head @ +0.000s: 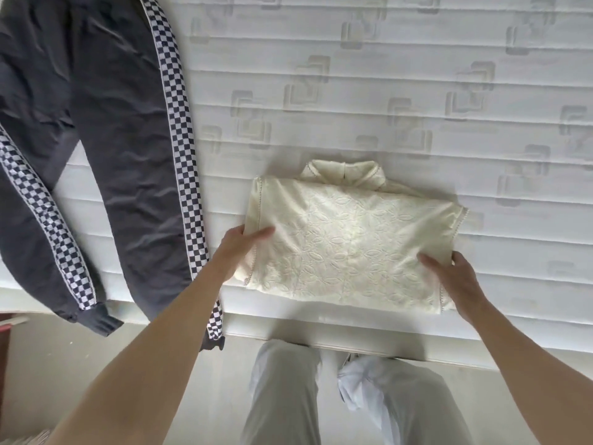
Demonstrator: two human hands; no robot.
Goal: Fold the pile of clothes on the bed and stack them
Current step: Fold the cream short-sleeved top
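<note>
A cream embroidered top (346,239) lies folded into a rough rectangle near the front edge of the white mattress (385,91), its collar pointing away from me. My left hand (239,248) grips the garment's left edge, thumb on top and fingers tucked under the fabric. My right hand (455,274) grips the right edge the same way. Dark grey track pants (106,139) with checkered side stripes lie spread flat at the left, their cuffs hanging over the mattress edge.
The quilted mattress stretches far back and to the right. Its front edge (321,338) runs just beyond my legs, with pale floor (128,364) below. A dark reddish object (4,348) sits at the far left edge.
</note>
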